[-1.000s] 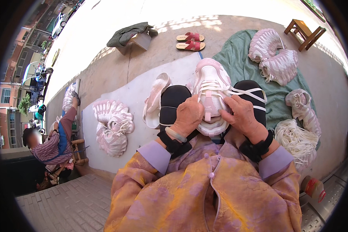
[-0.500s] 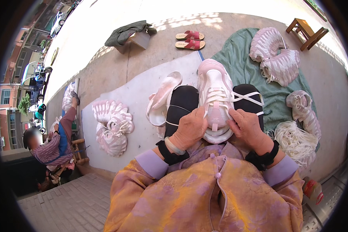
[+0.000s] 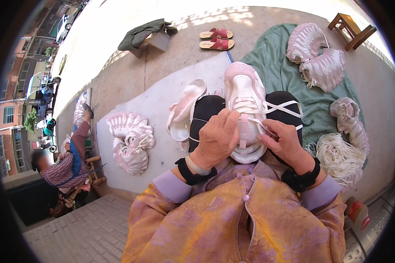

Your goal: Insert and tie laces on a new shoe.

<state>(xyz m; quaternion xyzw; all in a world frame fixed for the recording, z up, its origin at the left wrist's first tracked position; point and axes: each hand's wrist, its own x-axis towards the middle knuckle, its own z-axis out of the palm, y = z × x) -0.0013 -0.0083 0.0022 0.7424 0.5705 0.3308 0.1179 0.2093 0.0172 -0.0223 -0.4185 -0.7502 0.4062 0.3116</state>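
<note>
A pink and white sneaker [image 3: 245,83] rests between my knees, toe pointing away from me. White shoelace [image 3: 285,105] crosses its upper part, and a loose loop trails over my right knee. My left hand [image 3: 215,139] is closed at the left edge of the lacing, next to the pink tongue tab; its fingertips are partly hidden, so what they grip does not show. On the opposite side, my right hand [image 3: 285,142] pinches the lace between thumb and forefinger near the upper eyelets. Beside my left knee lies another pink and white shoe [image 3: 184,109].
Stacked sneakers [image 3: 129,140] lie on a white sheet [image 3: 162,92] at left. More sneaker stacks [image 3: 316,57] and a bundle of white laces [image 3: 340,155] are on a green cloth [image 3: 267,46] at right. Red slippers [image 3: 217,44] and a wooden stool [image 3: 351,30] stand farther off. A co-worker [image 3: 66,168] sits at far left.
My left hand has shifted slightly right, toward the tongue tab. My right hand's fingers have drawn into a pinch on the lace. The sneaker stays between my knees.
</note>
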